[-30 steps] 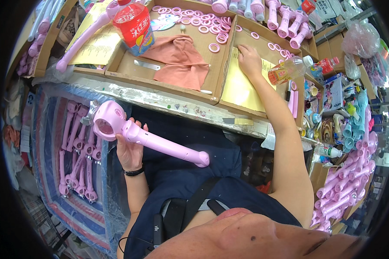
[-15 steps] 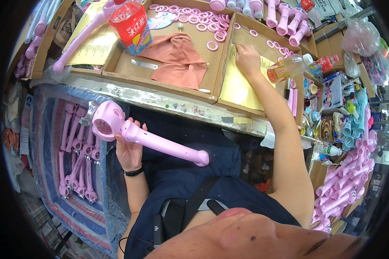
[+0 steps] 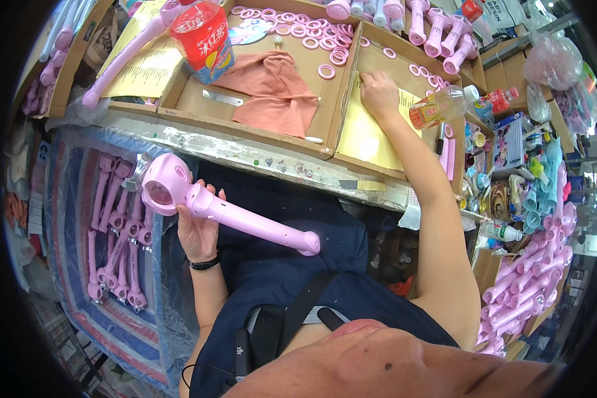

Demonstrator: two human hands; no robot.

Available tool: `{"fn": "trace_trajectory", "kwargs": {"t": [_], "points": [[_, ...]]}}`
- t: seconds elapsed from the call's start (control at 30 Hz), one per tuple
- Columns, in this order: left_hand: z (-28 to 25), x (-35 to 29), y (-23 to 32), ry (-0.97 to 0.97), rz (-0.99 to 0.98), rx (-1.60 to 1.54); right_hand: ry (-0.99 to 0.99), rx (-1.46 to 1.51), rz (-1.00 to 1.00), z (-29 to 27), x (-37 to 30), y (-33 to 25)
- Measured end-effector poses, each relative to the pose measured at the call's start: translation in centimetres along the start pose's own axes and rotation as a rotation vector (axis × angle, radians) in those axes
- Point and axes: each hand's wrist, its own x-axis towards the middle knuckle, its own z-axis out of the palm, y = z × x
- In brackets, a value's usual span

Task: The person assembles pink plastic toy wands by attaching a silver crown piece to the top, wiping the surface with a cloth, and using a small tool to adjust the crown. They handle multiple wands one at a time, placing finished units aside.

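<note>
My left hand (image 3: 200, 229) grips a pink plastic wand (image 3: 249, 221) just below its round, hollow head. The wand lies across in front of me, its handle pointing to the right over my dark clothes. A shiny metallic part shows at the left of the head. My right hand (image 3: 379, 95) rests at the top edge of a yellow sheet (image 3: 368, 136) in a cardboard tray. Its fingers are bent together and touch the sheet's upper left corner. Whatever they pinch, if anything, is too small to make out.
A cardboard tray (image 3: 245, 132) holds pink rings (image 3: 312, 30), an orange cloth (image 3: 272, 93) and a red-labelled bottle (image 3: 202, 43). Another bottle (image 3: 441, 106) lies beside my right forearm. More pink wands fill a striped lined bin (image 3: 116, 331) at left and a heap (image 3: 524, 282) at right.
My right hand has shifted very slightly down along the yellow sheet's top edge. The left hand and the wand have stayed almost where they were.
</note>
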Motion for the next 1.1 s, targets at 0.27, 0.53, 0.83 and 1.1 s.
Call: {"fn": "trace_trajectory", "kwargs": {"t": [0.27, 0.53, 0.83, 1.1], "points": [[-0.3, -0.1, 0.1, 0.0, 0.009, 0.019, 0.052, 0.182, 0.185, -0.3, -0.1, 0.0], [-0.3, -0.1, 0.0, 0.018, 0.006, 0.032, 0.103, 0.157, 0.208, -0.9, 0.1, -0.5], [-0.4, -0.1, 0.0, 0.019, 0.011, 0.033, -0.024, 0.073, 0.27, 0.1, -0.3, 0.3], [-0.5, -0.1, -0.1, 0.022, 0.011, 0.027, 0.023, 0.129, 0.293, -0.5, 0.0, -0.3]]}}
